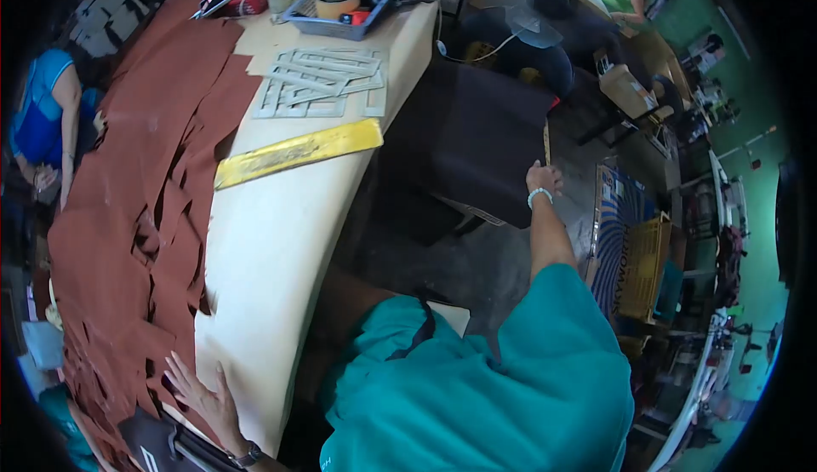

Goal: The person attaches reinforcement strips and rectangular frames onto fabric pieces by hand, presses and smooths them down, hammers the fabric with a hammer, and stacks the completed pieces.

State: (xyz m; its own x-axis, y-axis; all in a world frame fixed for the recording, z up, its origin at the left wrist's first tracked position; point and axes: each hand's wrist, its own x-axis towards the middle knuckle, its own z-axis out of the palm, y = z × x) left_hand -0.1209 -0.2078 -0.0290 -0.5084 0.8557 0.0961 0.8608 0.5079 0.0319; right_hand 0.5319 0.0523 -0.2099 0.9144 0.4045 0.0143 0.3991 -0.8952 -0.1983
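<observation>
We list, lower left of the frame: one left hand (204, 397), wide, fingers spread over the margin where brown sheet material (140, 140), leather-like, overlaps a white work surface (277, 259); contact cannot be confirmed. Upper right of centre: one right hand (545, 180), fingers curled at the lower end of a narrow yellow strip (547, 144), beside the edge of a dark panel (485, 127); whether it grips strip or panel edge, we cannot tell. Across the upper left: one yellow flat bar (298, 154), slanting over the white surface; slotted pale templates (319, 80), overlapping; one grey-blue tray (328, 28) of supplies. Risks, in our judgement: a sweep of the left forearm could drag the torn, layered brown pieces out of order; a knock could send the yellow bar off the nearby right-hand edge; a one-sided pull could shift the dark panel. Edges and room: the white surface offers a long bare band below the bar, narrowed by the ragged brown border; floor (489, 268) shows between surface and right arm, with a patterned carton (608, 242) bounding the right.
</observation>
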